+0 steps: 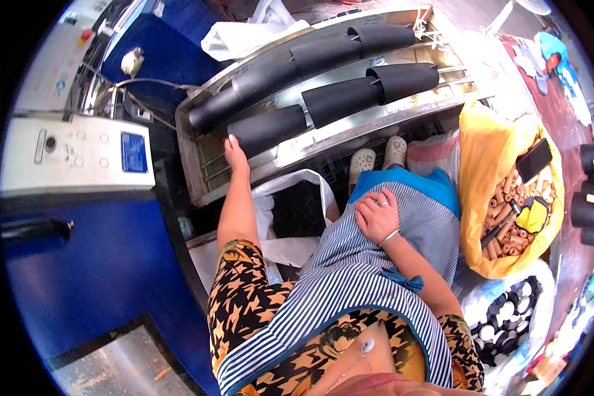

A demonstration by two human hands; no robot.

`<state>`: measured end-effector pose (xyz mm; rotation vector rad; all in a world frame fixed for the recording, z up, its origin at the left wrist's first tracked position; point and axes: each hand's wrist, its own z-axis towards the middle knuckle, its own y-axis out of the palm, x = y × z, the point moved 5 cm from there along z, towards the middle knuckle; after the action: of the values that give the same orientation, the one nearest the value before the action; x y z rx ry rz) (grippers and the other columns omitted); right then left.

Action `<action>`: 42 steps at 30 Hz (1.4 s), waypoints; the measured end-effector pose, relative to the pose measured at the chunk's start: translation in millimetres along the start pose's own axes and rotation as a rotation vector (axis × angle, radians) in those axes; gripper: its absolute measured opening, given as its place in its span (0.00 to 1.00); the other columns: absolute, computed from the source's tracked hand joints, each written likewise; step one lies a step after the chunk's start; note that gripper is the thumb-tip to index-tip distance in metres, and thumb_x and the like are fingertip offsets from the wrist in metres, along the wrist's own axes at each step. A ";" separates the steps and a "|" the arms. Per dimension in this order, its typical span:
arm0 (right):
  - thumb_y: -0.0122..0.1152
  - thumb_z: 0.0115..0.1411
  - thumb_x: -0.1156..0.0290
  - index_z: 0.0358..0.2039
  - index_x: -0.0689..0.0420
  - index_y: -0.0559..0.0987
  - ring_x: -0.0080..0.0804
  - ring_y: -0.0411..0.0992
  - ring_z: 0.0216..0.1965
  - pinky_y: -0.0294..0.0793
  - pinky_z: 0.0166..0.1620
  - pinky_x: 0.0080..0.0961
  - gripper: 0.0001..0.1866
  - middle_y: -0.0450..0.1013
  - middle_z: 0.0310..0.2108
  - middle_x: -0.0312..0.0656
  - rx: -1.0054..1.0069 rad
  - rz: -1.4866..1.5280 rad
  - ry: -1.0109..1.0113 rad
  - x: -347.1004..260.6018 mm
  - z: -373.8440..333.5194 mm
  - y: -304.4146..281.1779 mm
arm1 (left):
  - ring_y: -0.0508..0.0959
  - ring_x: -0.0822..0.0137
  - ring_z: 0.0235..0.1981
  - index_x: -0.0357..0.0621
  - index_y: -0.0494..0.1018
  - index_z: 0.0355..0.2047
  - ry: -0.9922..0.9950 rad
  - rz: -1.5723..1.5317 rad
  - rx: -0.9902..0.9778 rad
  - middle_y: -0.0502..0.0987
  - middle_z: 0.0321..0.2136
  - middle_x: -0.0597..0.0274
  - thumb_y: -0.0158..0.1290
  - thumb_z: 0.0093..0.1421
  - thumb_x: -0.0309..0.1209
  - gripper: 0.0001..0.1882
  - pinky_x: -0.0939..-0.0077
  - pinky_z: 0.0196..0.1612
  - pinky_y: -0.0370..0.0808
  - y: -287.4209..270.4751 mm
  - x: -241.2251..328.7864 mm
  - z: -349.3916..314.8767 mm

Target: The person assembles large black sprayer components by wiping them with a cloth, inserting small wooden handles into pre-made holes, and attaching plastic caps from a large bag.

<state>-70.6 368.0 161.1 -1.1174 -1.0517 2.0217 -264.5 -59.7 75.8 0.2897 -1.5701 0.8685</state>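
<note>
touching left hand (pixel 236 156), black roll (pixel 268 129)

Bright light, washed-out upper right, soft sheen on black tubes (pixel 269 127), bent edges, black fisheye rim

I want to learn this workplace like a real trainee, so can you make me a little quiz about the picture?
1. True or false: the left hand touches the white shoes.
2. What lies under the right hand: A) a brown tube, B) the striped apron, C) a necklace?
3. Fill in: the dark phone lies at the opening of the ____ bag.

Key: 1. False, it is at a black cylinder's end. 2. B. 3. Yellow.
</note>
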 end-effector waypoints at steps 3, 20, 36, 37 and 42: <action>0.60 0.52 0.64 0.32 0.49 0.80 0.29 0.71 0.47 0.59 0.61 0.46 0.08 0.75 0.35 0.29 0.005 0.031 -0.013 -2.0 -1.4 -1.6 | 0.73 0.62 0.44 0.36 0.74 0.45 -0.119 0.127 -0.106 0.77 0.41 0.53 0.43 0.68 0.51 0.27 0.67 0.50 0.68 -9.2 -38.5 6.2; 0.62 0.49 0.64 0.30 0.50 0.79 0.33 0.71 0.47 0.63 0.58 0.43 0.08 0.75 0.34 0.34 0.009 0.186 0.039 28.3 -1.3 -5.5 | 0.72 0.62 0.55 0.41 0.65 0.60 -0.086 -0.104 -0.809 0.72 0.55 0.58 0.51 0.66 0.43 0.27 0.66 0.56 0.66 344.1 173.3 -14.6; 0.60 0.51 0.64 0.34 0.49 0.80 0.26 0.74 0.44 0.69 0.54 0.37 0.10 0.77 0.38 0.31 0.118 -0.003 0.087 58.0 -5.8 -8.7 | 0.67 0.72 0.22 0.50 0.69 0.30 -0.659 -0.977 -0.546 0.69 0.22 0.74 0.45 0.65 0.24 0.07 0.67 0.38 0.73 549.5 180.7 -64.9; 0.60 0.50 0.64 0.34 0.49 0.80 0.26 0.74 0.45 0.69 0.54 0.37 0.10 0.77 0.38 0.31 0.105 0.048 0.074 53.4 -5.3 -10.6 | 0.69 0.72 0.24 0.49 0.69 0.32 -0.617 -1.077 -0.622 0.70 0.24 0.73 0.45 0.66 0.24 0.06 0.66 0.41 0.73 538.7 180.7 -52.4; 0.61 0.46 0.64 0.34 0.50 0.79 0.30 0.72 0.44 0.67 0.54 0.40 0.12 0.75 0.36 0.33 0.038 0.184 0.112 46.3 -3.5 -12.0 | 0.76 0.69 0.41 0.49 0.70 0.44 -0.579 -1.243 -0.665 0.77 0.41 0.70 0.44 0.68 0.28 0.07 0.63 0.50 0.73 497.0 200.3 -59.0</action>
<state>-87.9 411.6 151.4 -1.3335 -0.8783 2.0828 -578.7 378.2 81.8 0.9322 -1.6734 -0.7491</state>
